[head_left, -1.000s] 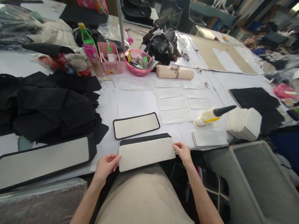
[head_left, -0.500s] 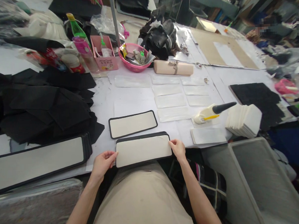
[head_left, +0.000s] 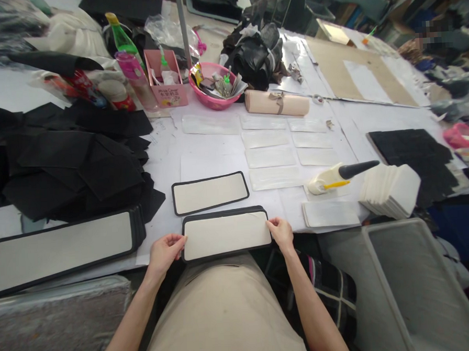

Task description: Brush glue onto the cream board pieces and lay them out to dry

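Observation:
A long off-white board panel [head_left: 225, 230] with rounded corners lies on a stack of black-edged pieces at the table's near edge. My left hand [head_left: 166, 253] pinches its left end between thumb and fingers. At the right end, my right hand [head_left: 280, 233] has thumb and fingertips closed on the panel's edge. Just beyond it rests a separate off-white panel with a black border [head_left: 211, 193]. Farther left is a stack of longer black-bordered panels [head_left: 61, 252].
Black sheets [head_left: 60, 158] are heaped at left. Several translucent strips [head_left: 276, 177] lie beyond the panels. To the right stand a cream glue pot [head_left: 319, 182] with a yellow-handled tool, a stack of white pieces [head_left: 392, 188] and a grey bin [head_left: 416, 276] below the table edge.
The panel between my hands has shifted slightly, and more black border shows along its near edge. Both hands stay at its ends. The camera view has moved a little.

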